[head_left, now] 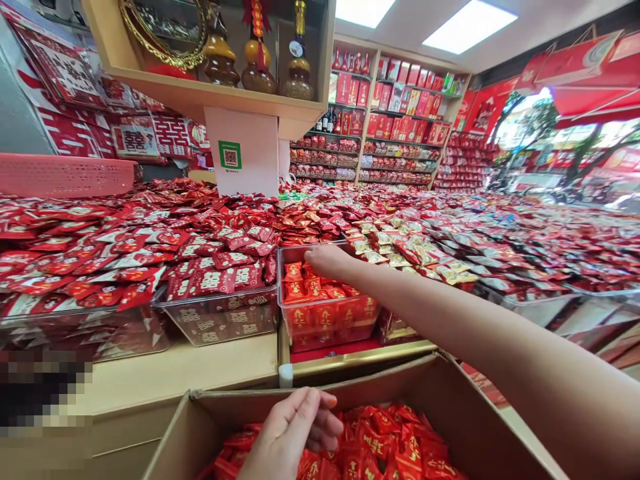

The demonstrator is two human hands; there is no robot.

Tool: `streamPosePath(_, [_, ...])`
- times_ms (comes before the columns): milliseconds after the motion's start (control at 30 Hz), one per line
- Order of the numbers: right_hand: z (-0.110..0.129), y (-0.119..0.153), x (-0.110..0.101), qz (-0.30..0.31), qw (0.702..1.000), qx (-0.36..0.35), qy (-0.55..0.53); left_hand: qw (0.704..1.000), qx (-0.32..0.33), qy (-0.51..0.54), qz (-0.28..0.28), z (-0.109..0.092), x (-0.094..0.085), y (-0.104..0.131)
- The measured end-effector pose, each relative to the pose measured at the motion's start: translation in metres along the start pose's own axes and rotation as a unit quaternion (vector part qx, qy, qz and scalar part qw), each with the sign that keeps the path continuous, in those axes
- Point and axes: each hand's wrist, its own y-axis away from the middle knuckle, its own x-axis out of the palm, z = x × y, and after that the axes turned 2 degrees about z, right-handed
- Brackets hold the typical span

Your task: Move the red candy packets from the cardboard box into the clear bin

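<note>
My right arm reaches forward to a clear plastic bin (pixel 327 317) of small red packets with gold lettering. My right hand (pixel 327 261) is bent down inside the bin's far part, against the red packets (pixel 314 287); its fingers are hidden behind the hand. Nearer to me, my left hand (pixel 295 433) hovers over an open cardboard box (pixel 230 407), its fingers loosely curled and no packet visible in them. Similar red and gold packets (pixel 380 443) lie loose inside the box.
Left of the bin stands another clear bin (pixel 220 317) with dark red packets. Cream and gold packets (pixel 395 243) lie to the right. A pink basket (pixel 65 175) sits far left. Overhead hangs a wooden display cabinet (pixel 200 83); below it is a white post (pixel 245 150).
</note>
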Motion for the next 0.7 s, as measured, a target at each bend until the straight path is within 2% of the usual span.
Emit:
streamPosePath(200, [-0.005,0.002,0.001,0.081,0.996,-0.037,0.002,0.996,0.026,-0.083,0.032,-0.003,0.001,0.004])
streamPosePath(333, [-0.011,0.008,-0.001,0.12,0.993,-0.017,0.009,0.986,0.036,-0.146,0.076,-0.003,0.0,0.003])
streamPosePath(467, [-0.013,0.008,0.006,0.123,0.992,0.014,0.009,0.974,0.031,-0.212,0.076,-0.002,0.002,0.002])
streamPosePath(567, [-0.017,0.004,0.009,0.139,0.99,0.025,-0.003,0.933,0.04,-0.348,0.084,0.009,-0.005,0.0])
streamPosePath(633, [-0.019,0.004,0.002,0.143,0.989,0.032,-0.013,0.899,0.039,-0.422,0.106,0.023,-0.016,-0.002])
streamPosePath(700, [-0.02,0.01,-0.015,0.126,0.991,0.046,-0.018,0.899,0.004,-0.417,0.135,0.042,-0.027,-0.006])
